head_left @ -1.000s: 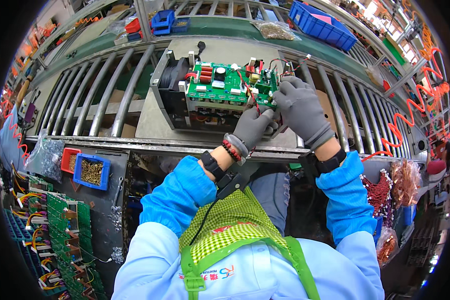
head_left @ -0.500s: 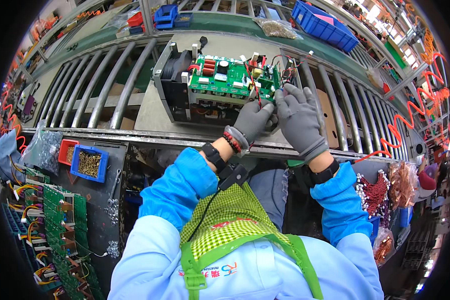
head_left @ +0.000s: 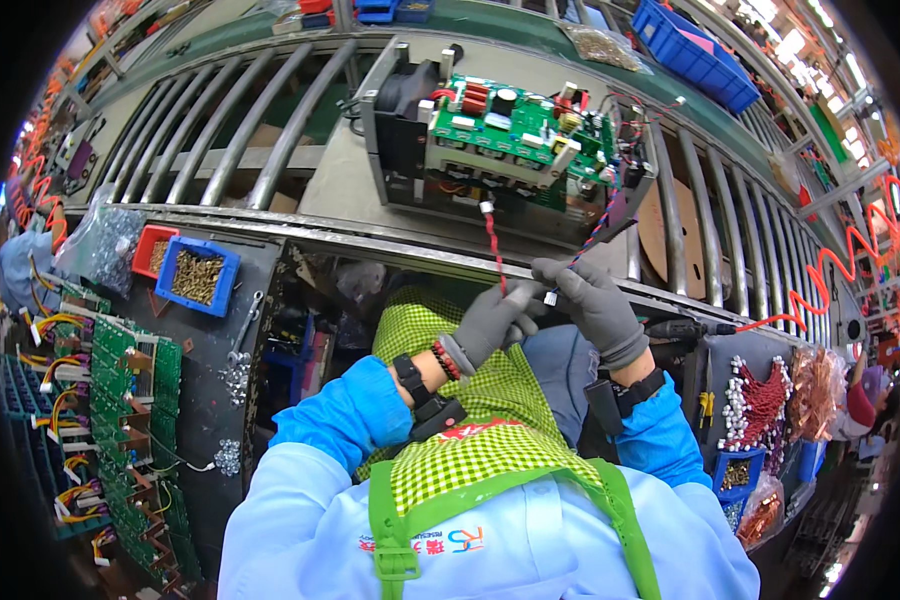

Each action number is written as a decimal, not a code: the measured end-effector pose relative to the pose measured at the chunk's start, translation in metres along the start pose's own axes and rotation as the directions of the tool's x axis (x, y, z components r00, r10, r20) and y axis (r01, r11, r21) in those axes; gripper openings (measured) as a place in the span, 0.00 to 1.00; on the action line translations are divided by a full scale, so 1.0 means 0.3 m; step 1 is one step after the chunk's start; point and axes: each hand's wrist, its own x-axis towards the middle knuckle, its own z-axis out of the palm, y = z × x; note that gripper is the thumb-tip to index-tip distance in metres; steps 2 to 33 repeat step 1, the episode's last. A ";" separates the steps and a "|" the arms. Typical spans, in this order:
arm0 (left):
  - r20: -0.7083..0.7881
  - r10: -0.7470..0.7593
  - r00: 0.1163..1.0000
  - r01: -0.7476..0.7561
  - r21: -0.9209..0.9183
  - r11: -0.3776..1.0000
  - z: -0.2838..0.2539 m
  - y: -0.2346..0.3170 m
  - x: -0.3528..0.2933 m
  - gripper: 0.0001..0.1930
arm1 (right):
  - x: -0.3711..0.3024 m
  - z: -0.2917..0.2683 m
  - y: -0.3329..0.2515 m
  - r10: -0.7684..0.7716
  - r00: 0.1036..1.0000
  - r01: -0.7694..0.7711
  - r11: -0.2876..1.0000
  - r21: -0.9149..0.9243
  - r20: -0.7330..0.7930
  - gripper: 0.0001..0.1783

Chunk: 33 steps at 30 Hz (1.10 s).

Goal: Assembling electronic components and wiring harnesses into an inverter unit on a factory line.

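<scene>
My left hand (head_left: 492, 325), in a grey glove, pinches the lower end of a short red twisted cable (head_left: 494, 245). A white connector at that cable's far end points up toward the unit. My right hand (head_left: 598, 312), gloved as well, grips a blue-and-red twisted wire (head_left: 602, 220) that runs down from the board's right end. Its small white plug (head_left: 551, 298) sticks out by the right fingertips, between the hands. Beyond them stands a black-sided electronic unit (head_left: 395, 150) topped by a green circuit board (head_left: 470, 132) with red, black and white components.
Metal rollers (head_left: 290, 130) flank the unit. To the left are a blue bin of screws (head_left: 198, 278), a wrench (head_left: 250, 320) and green boards (head_left: 110, 400). On the right lie a black power driver (head_left: 682, 328), red wire bundles (head_left: 757, 402) and a blue bin (head_left: 736, 472).
Both hands have drawn back from the board's right front corner toward my body. The red cable and the blue-and-red wire now show in them. The whole view has shifted.
</scene>
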 end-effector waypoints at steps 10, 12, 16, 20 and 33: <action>0.054 -0.008 0.999 0.008 -0.006 1.000 -0.002 -0.005 0.002 0.21 | 0.008 0.013 0.010 0.013 1.000 -0.014 0.996 0.086 0.010 0.22; 0.054 -0.008 0.999 0.008 -0.006 1.000 -0.002 -0.005 0.002 0.21 | 0.008 0.013 0.010 0.013 1.000 -0.014 0.996 0.086 0.010 0.22; 0.054 -0.008 0.999 0.008 -0.006 1.000 -0.002 -0.005 0.002 0.21 | 0.008 0.013 0.010 0.013 1.000 -0.014 0.996 0.086 0.010 0.22; 0.054 -0.008 0.999 0.008 -0.006 1.000 -0.002 -0.005 0.002 0.21 | 0.008 0.013 0.010 0.013 1.000 -0.014 0.996 0.086 0.010 0.22; 0.054 -0.008 0.999 0.008 -0.006 1.000 -0.002 -0.005 0.002 0.21 | 0.008 0.013 0.010 0.013 1.000 -0.014 0.996 0.086 0.010 0.22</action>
